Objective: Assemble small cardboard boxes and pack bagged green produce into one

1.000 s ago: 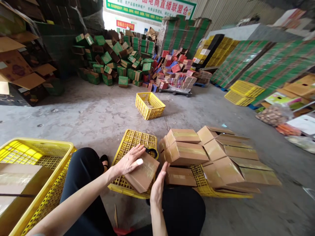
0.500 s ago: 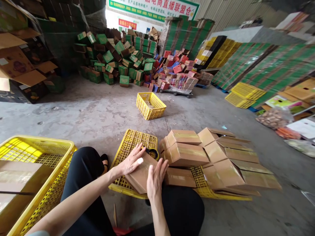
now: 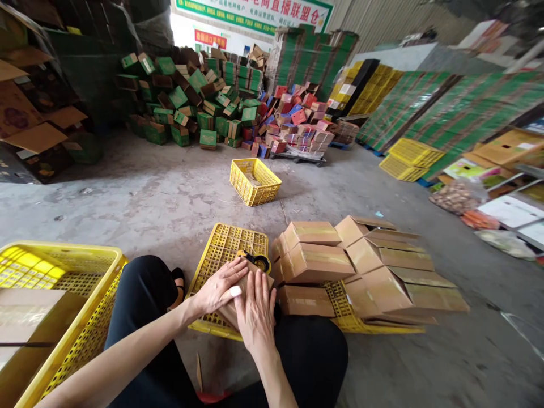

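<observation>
A small brown cardboard box (image 3: 230, 315) lies on an upturned yellow plastic crate (image 3: 210, 249) between my knees. My left hand (image 3: 221, 286) rests flat on the box's top from the left, fingers stretched out. Beside it my right hand (image 3: 256, 311) also lies flat on the top, fingers extended, covering much of the box. Just beyond my fingertips a tape dispenser (image 3: 260, 260), black with a yellow part, sits on the crate.
Several taped cardboard boxes (image 3: 322, 260) stand stacked to the right on another yellow crate (image 3: 340, 300). At left is a large yellow crate (image 3: 102, 258) with a bigger carton (image 3: 38, 311) inside. A yellow basket (image 3: 255, 184) stands on the floor ahead, before piled green boxes (image 3: 208, 139).
My right hand has moved left from beside the box and onto its top. My left hand stays flat on the box. The view has shifted slightly.
</observation>
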`<state>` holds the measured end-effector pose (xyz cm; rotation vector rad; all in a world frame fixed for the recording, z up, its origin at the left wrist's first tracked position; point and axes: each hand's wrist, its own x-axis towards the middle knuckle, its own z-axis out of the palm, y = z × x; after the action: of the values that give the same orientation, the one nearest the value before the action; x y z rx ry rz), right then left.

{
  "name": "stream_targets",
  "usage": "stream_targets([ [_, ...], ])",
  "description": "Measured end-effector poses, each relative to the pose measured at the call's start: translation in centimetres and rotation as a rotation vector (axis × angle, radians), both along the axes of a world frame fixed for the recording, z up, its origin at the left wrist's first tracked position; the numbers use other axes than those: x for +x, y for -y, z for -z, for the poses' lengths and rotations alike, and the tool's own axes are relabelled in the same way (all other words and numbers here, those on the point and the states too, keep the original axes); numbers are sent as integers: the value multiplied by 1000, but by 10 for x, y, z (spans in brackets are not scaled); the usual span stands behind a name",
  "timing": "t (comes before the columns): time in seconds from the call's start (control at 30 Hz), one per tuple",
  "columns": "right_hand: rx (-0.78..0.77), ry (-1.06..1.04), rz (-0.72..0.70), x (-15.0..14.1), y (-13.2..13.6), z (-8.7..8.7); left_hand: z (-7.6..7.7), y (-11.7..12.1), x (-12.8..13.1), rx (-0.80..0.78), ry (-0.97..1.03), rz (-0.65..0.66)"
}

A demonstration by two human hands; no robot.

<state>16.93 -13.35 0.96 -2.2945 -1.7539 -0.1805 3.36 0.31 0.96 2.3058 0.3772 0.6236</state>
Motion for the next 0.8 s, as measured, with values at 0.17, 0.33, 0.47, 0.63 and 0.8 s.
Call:
stream_targets([
  [0.17,45,28,-30,-21,19,-2,2,16,-13,152,54,8],
  [0.33,54,7,-103,-30,24,3,13,22,-15,249,27,16],
  [0.47,97,-138,-154,-18,24,-2,14,21,-17,160,24,1],
  [0.63,362,-510,168,-2,57,15,18,37,-29,-209,99,-271],
  [0.8,213,-812,299,-20,67,39,15,60,-26,-671,65,-496],
])
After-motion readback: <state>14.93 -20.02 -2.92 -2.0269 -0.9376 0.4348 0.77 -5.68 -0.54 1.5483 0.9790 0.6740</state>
